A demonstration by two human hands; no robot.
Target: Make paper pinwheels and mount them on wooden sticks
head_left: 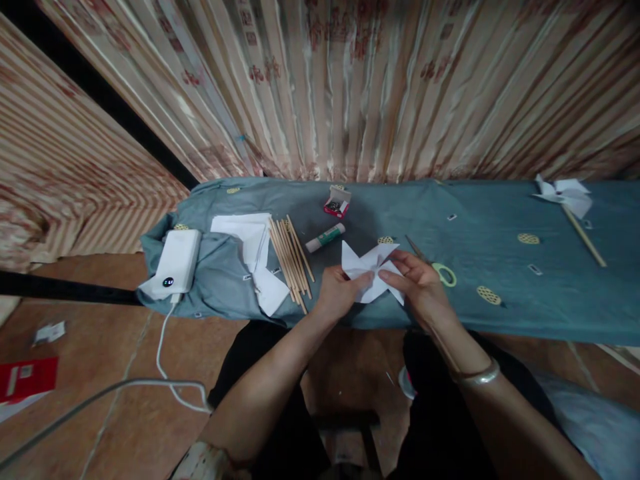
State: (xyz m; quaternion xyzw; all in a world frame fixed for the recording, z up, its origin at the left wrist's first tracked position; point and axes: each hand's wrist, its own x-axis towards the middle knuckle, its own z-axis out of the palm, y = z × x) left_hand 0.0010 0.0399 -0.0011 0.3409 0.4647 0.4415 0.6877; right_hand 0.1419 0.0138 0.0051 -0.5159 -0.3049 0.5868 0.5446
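A white paper pinwheel (pixel 367 265) with pointed folded blades is held above the table's front edge. My left hand (pixel 340 291) grips it from the left, thumb pressed near its centre. From the right, my right hand (pixel 417 283) pinches it, the thumb also close to the middle and the fingers behind the paper. Just beyond the right hand lie scissors (pixel 444 274) with light green handles. A glue stick (pixel 326 237) rests behind the left hand, and a small open red box (pixel 337 202) with dark little pieces inside stands farther back.
Several wooden sticks (pixel 290 260) lie left of the hands, beside white paper pieces (pixel 255 250). A white power bank (pixel 176 261) with a cable sits at the left end. On the right, a finished-looking pinwheel (pixel 565 193) is on a stick. A pleated curtain (pixel 350 87) hangs behind the cloth-covered table (pixel 505 267).
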